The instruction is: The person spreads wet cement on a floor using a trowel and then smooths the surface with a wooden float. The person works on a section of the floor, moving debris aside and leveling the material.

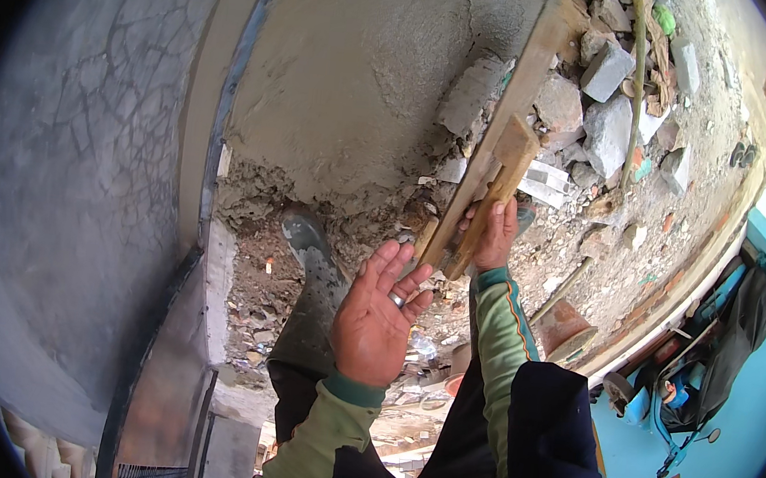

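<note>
My right hand [495, 237] is closed around a short wooden piece [513, 152] that has a wider block at its far end. Alongside it runs a long wooden board [495, 132], slanting from the rubble at the top down toward my hands. Whether my right fingers also grip the long board cannot be made out. My left hand [375, 317] is open, palm up and fingers spread, with a ring on one finger. Its fingertips are close to the board's lower end. Beyond the hands spreads smooth wet grey mortar [325, 77], with a rough, crumbly near edge.
Broken concrete chunks [608, 122] and a thin pole [637, 88] lie to the right. A grey cracked surface [90, 119] with a raised edge stands left. My boot [308, 246] is on debris by the mortar edge. A motorbike [683, 378] is parked by the blue wall.
</note>
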The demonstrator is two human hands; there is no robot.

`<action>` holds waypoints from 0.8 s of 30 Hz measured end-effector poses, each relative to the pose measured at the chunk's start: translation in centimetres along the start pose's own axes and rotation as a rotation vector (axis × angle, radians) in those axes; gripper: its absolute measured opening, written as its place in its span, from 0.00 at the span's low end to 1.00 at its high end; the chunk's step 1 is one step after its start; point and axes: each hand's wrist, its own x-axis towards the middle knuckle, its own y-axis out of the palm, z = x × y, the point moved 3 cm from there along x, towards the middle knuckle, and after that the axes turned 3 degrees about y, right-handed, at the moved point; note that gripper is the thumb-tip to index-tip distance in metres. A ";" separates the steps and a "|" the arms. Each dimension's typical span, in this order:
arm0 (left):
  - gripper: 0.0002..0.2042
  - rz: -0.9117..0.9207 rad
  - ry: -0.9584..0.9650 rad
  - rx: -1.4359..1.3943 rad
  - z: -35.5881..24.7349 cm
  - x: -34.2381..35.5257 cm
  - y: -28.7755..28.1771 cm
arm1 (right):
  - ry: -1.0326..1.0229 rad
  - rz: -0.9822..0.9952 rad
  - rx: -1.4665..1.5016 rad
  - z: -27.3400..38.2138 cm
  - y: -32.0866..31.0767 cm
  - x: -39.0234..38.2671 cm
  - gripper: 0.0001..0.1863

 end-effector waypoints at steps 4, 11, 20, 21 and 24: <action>0.26 -0.008 -0.008 0.012 -0.2 -0.1 0.1 | -0.094 0.158 0.061 2.8 1.7 1.5 0.23; 0.27 -0.002 -0.021 0.045 0.2 0.0 0.3 | 0.279 0.243 0.321 0.0 2.5 6.2 0.29; 0.27 0.002 -0.031 0.037 0.5 0.3 0.4 | 0.142 0.137 0.110 -0.5 3.9 7.4 0.30; 0.27 -0.011 -0.042 0.027 0.7 -0.2 0.0 | 0.106 0.151 0.092 0.5 4.3 6.3 0.30; 0.27 0.010 -0.036 0.039 0.7 -0.1 0.3 | 0.193 0.110 0.134 -1.9 2.1 7.1 0.28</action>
